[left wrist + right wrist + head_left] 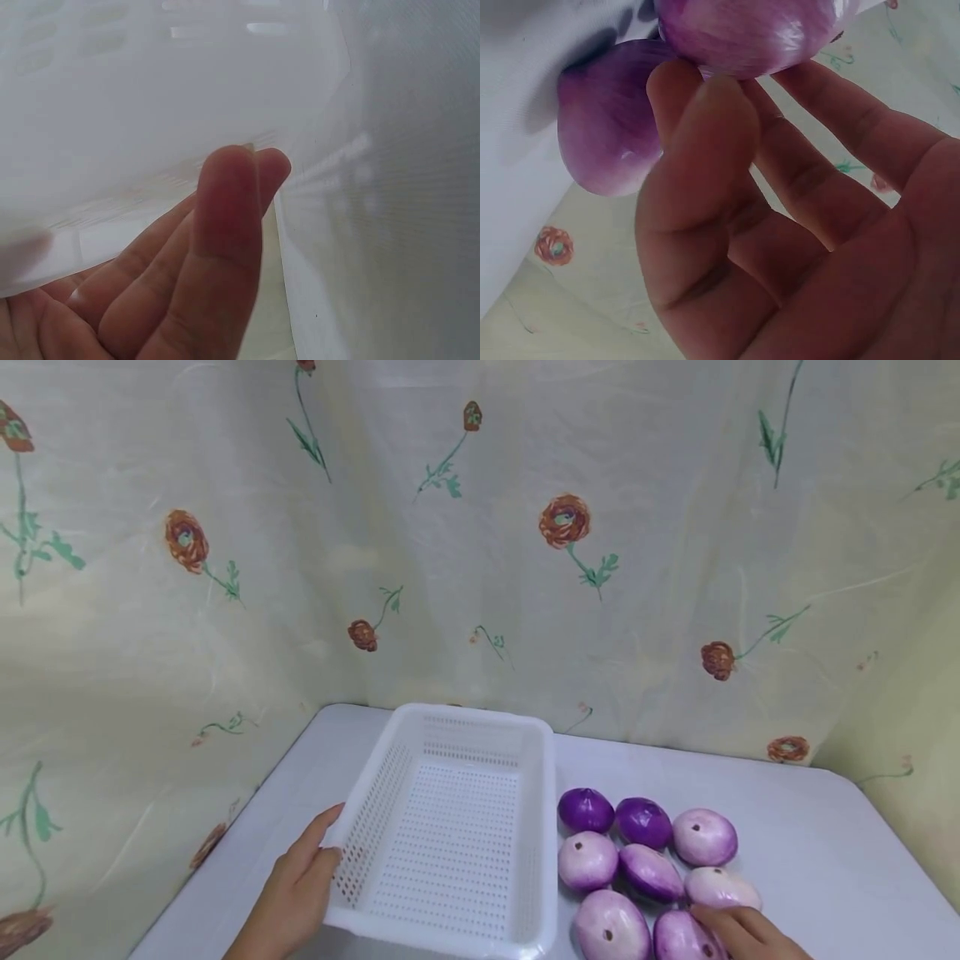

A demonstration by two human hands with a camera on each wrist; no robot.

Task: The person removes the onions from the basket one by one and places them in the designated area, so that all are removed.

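My left hand (296, 881) grips the left side of a white perforated plastic basket (546, 827), which holds nothing. In the left wrist view, the thumb (225, 202) stands in front of the other fingers, close beside the basket wall (150, 105). At the lower right, my right hand (750, 935) reaches over a purple onion (678, 937) in the nearest row, fingertips at its upper edge. From the right wrist, the fingers look extended towards an onion (750, 34), the thumb tip just below it. Another onion (604, 120) lies beside the index finger.
Several more purple and pale onions, such as a dark one (587, 811) and a pale one (611, 927), lie in rows right of the basket. They rest on a white table (817, 843). A flower-patterned curtain (637, 610) hangs behind the table and along its sides.
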